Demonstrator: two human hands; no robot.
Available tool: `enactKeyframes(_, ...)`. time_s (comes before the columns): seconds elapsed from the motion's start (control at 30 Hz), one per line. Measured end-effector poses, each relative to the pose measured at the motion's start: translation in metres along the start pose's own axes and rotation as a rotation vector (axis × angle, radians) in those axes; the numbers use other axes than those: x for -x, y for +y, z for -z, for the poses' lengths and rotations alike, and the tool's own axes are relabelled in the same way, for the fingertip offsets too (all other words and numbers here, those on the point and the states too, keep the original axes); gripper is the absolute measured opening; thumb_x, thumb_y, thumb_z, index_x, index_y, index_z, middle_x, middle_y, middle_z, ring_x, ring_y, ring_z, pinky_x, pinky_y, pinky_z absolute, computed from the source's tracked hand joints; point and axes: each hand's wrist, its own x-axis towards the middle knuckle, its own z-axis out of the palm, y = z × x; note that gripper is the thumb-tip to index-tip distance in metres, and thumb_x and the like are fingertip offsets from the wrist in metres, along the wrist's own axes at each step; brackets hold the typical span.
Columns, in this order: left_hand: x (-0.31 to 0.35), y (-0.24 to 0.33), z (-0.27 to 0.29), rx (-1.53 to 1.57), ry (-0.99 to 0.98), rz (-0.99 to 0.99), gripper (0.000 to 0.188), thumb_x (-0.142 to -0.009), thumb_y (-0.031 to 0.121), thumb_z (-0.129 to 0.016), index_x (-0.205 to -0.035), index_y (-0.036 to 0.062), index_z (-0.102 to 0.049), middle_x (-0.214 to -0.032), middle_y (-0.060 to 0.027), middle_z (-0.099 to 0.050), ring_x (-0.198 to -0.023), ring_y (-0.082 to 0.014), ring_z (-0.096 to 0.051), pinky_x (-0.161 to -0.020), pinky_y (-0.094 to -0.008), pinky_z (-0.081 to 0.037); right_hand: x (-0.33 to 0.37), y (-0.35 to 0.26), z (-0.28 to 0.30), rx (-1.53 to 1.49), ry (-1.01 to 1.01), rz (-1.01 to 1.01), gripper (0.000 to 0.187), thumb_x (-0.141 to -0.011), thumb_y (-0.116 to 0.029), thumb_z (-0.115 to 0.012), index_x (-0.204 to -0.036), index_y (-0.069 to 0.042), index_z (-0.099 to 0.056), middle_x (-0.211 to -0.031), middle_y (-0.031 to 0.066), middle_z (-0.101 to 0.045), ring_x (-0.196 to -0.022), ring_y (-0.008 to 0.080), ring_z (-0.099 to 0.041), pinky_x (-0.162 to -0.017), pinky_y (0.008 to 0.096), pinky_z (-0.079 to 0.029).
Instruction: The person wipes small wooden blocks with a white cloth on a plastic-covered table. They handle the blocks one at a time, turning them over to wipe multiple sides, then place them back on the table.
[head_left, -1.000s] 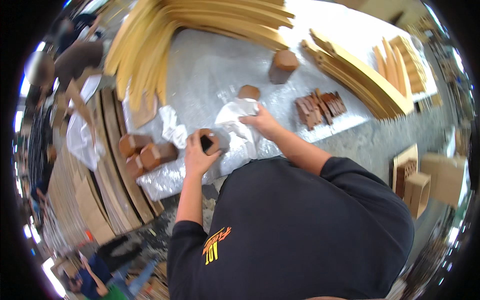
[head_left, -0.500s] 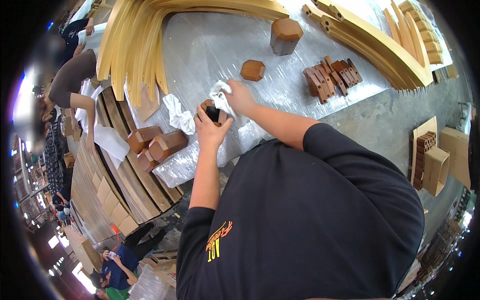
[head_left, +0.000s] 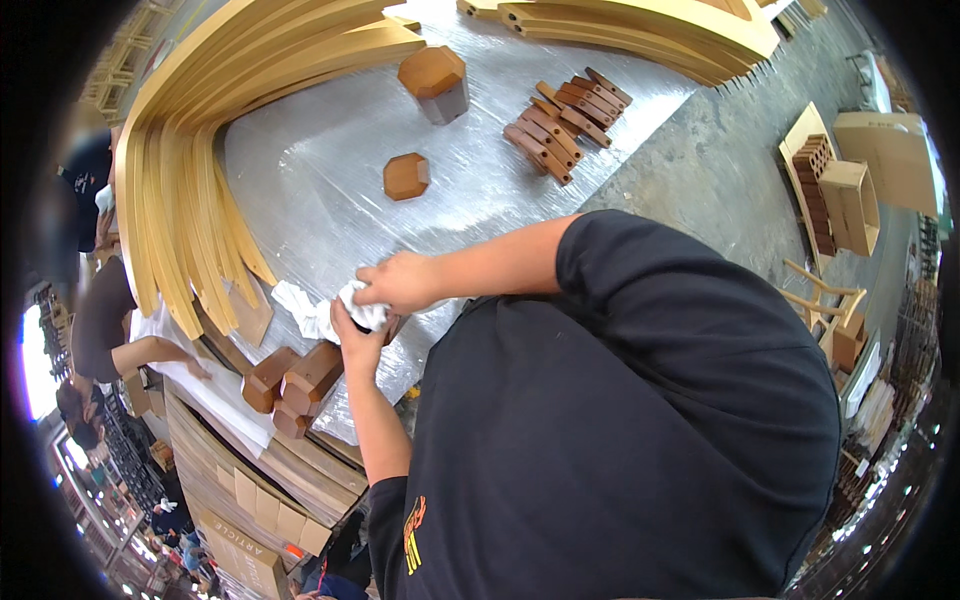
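Note:
My left hand [head_left: 360, 345] is closed around a hollow brown wooden block [head_left: 392, 329], mostly hidden by my hands; a bit of its dark inside shows. My right hand [head_left: 400, 282] grips a bunched white cloth [head_left: 362, 308] and presses it against the block's open end. Just left of my hands, a second white cloth [head_left: 300, 309] lies crumpled on the plastic-wrapped table [head_left: 480, 200]. Several faceted wooden blocks [head_left: 312, 376] lie by my left forearm. Farther off, an octagonal wooden piece [head_left: 407, 176] and a taller octagonal block [head_left: 433, 85] rest on the table.
Small dark wooden parts [head_left: 560, 125] are grouped toward the right. Curved pale wooden pieces [head_left: 160, 190] stack along the left and far edges; more [head_left: 620, 40] lie far right. A co-worker's arm [head_left: 155, 354] reaches over white sheeting [head_left: 215, 395] at left. Cartons [head_left: 885, 150] stand on the floor at right.
My view has swung, so the table contents appear shifted left. My right hand has brought the cloth from beside the block onto its open end. The block is now more covered.

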Motion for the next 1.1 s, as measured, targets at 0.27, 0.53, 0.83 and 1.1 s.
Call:
enactKeyframes(0.27, 0.003, 0.023, -0.007, 0.190, -0.040, 0.147, 0.063, -0.100, 0.001, -0.058, -0.161, -0.0001, -0.040, -0.146, -0.0219, -0.064, -0.135, -0.0281, -0.062, -0.114, -0.0398, -0.046, 0.007, 0.001, -0.012, -0.057, 0.120, 0.010, 0.045, -0.087, -0.019, -0.075, -0.130, -0.019, -0.064, -0.121, 0.0159, -0.060, -0.099, 0.0392, -0.073, -0.081, 0.0518, -0.059)
enactKeyframes(0.53, -0.003, 0.030, -0.014, 0.433, 0.063, 0.507, 0.052, -0.100, 0.019, -0.072, -0.143, -0.0052, -0.058, -0.111, -0.0184, -0.074, -0.100, -0.0233, -0.072, -0.095, -0.0356, -0.056, 0.061, 0.008, 0.033, -0.093, 0.103, -0.179, 0.058, -0.083, -0.022, -0.080, -0.137, -0.020, -0.060, -0.122, 0.0147, -0.065, -0.106, 0.0384, -0.071, -0.088, 0.0491, -0.058)
enactKeyframes(0.83, -0.033, 0.042, -0.047, 0.365, 0.285, 0.231, 0.059, -0.088, 0.009, -0.070, -0.141, -0.0046, -0.048, -0.119, -0.0260, -0.071, -0.113, -0.0381, -0.071, -0.099, -0.0446, -0.053, -0.016, 0.002, 0.026, 0.082, 0.296, -0.265, 0.044, -0.086, -0.022, -0.078, -0.128, -0.018, -0.066, -0.118, 0.0123, -0.066, -0.107, 0.0368, -0.071, -0.090, 0.0488, -0.059)
enactKeyframes(1.1, -0.013, 0.047, -0.049, 0.242, 0.334, 0.020, 0.051, -0.083, 0.017, -0.083, -0.121, 0.0035, -0.052, -0.112, -0.0251, -0.073, -0.106, -0.0444, -0.072, -0.092, -0.0471, -0.056, 0.022, -0.003, -0.002, 0.201, 0.001, -0.115, 0.041, -0.084, -0.023, -0.078, -0.123, -0.018, -0.066, -0.120, 0.0124, -0.067, -0.106, 0.0368, -0.073, -0.086, 0.0506, -0.060)
